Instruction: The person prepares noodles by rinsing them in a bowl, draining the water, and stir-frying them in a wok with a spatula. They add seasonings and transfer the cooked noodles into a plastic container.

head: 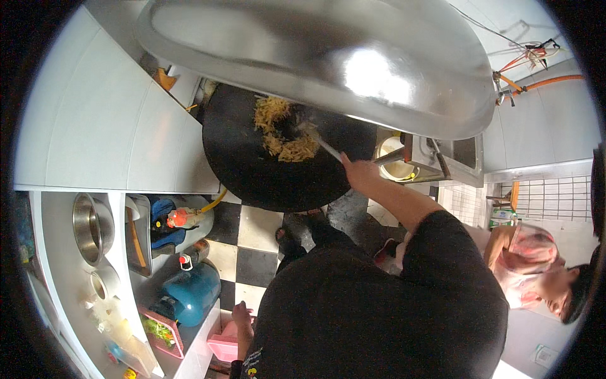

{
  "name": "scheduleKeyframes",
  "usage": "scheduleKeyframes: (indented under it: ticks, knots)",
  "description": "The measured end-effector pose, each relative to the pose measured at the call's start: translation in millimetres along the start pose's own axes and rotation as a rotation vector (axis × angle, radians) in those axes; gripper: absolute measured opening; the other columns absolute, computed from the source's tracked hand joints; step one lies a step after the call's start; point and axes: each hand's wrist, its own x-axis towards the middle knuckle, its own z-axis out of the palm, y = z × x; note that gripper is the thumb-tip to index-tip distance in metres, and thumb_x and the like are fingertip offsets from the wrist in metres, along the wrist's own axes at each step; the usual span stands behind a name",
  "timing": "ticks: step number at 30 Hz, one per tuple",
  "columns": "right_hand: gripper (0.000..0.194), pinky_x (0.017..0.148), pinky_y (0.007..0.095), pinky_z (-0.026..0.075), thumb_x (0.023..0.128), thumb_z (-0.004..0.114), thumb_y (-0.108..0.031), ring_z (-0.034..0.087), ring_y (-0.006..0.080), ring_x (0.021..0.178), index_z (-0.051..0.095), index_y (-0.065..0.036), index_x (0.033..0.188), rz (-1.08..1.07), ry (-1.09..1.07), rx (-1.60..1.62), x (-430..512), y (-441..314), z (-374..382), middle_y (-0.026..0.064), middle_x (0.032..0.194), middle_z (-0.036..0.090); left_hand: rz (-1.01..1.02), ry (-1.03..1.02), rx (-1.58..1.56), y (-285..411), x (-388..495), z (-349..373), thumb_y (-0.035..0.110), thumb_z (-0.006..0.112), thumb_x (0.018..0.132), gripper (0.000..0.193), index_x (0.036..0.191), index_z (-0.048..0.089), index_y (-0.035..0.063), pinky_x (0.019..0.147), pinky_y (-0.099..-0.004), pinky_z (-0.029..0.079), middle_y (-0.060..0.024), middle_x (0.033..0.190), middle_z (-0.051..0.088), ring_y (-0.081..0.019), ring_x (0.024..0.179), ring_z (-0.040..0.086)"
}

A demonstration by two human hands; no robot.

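My right hand [362,175] grips the pale handle [329,148] of a long cooking tool over a large black wok [246,182]. The tool's head lies among the food and is hard to make out. Pale yellow-brown strips of food [291,149] form a broken ring in the wok, left of the tool. Down by my left side hangs my left hand [242,316], with its fingers apart and nothing visible in it. Below that hand is a pink plastic basket [225,347].
A shiny metal hood [293,42] overhangs the wok. A white bucket [397,168] stands right of it. At left are a gas cylinder [201,232], a blue water jug [194,296], a metal bowl [92,230] and a vegetable basket [161,331]. Another person [528,265] is at right.
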Motion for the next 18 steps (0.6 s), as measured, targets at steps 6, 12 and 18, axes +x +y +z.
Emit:
scheduleKeyframes:
  ticks: [6, 12, 18]
  knots:
    - [0.06, 0.064, 0.0488, 0.054, 0.091, 0.044, -0.012, 0.068, 0.035, 0.079, 0.026, -0.013, 0.147, -0.143, 0.107, 0.045, 5.5, -50.9, -12.5, 0.0189, 0.089, 0.068, 0.036, -0.047, 0.02, 27.0, 6.5, -24.5, 0.036, 0.047, 0.092, 0.036, 0.095, 0.056, 0.0013, 0.031, -0.0305, 0.037, -0.0111, 0.065, 0.061, -0.0177, 0.036, 0.046]
    - [0.063, 0.063, 0.0484, 0.054, 0.09, 0.046, -0.011, 0.067, 0.0339, 0.081, 0.025, -0.018, 0.149, -0.067, -0.042, -0.042, -3.7, -25.3, -27.1, 0.0183, 0.094, 0.067, 0.055, -0.009, -0.003, 10.3, 16.5, -41.8, 0.037, 0.047, 0.094, 0.036, 0.095, 0.057, 0.0022, 0.03, -0.03, 0.036, -0.0095, 0.064, 0.061, -0.0165, 0.034, 0.045]
    - [0.069, 0.064, 0.0477, 0.054, 0.088, 0.051, -0.016, 0.068, 0.0334, 0.082, 0.022, -0.017, 0.15, -0.123, -0.189, -0.154, -50.8, 5.5, -23.6, 0.0211, 0.094, 0.067, -0.168, -0.2, -0.098, -51.8, 33.2, -34.7, 0.037, 0.047, 0.096, 0.035, 0.088, 0.054, 0.003, 0.028, -0.0301, 0.033, -0.0091, 0.061, 0.059, -0.0166, 0.034, 0.043]
